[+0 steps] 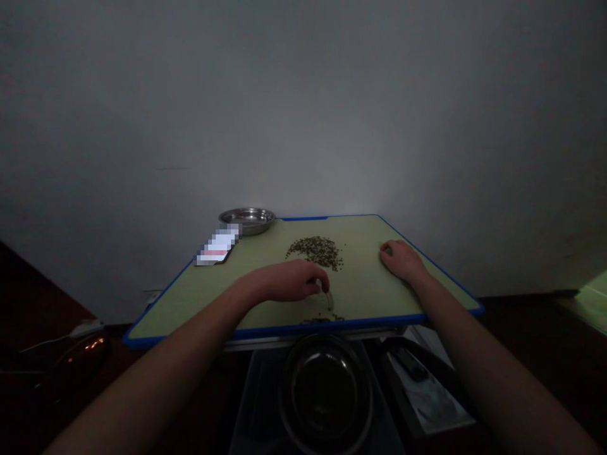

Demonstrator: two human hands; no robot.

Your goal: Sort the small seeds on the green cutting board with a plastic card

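My left hand (303, 281) is closed over the front middle of the pale green tabletop (265, 309). Its fingers pinch a small clear, curved piece (330, 298), whose exact kind I cannot make out. Just beyond that hand lies a loose, spread pile of small dark seeds or beans (318, 249). A few more grains (322, 319) sit by the front edge, below the clear piece. My right hand (402, 258) rests on the table right of the pile, fingers curled toward the thumb; whatever they hold, if anything, is too small to name.
A shallow steel basin (247, 220) stands at the back left, with a lit phone (218, 246) in front of it. Below the table's blue front edge (270, 332) is a round dark bowl (327, 392). A grey wall (303, 126) rises behind.
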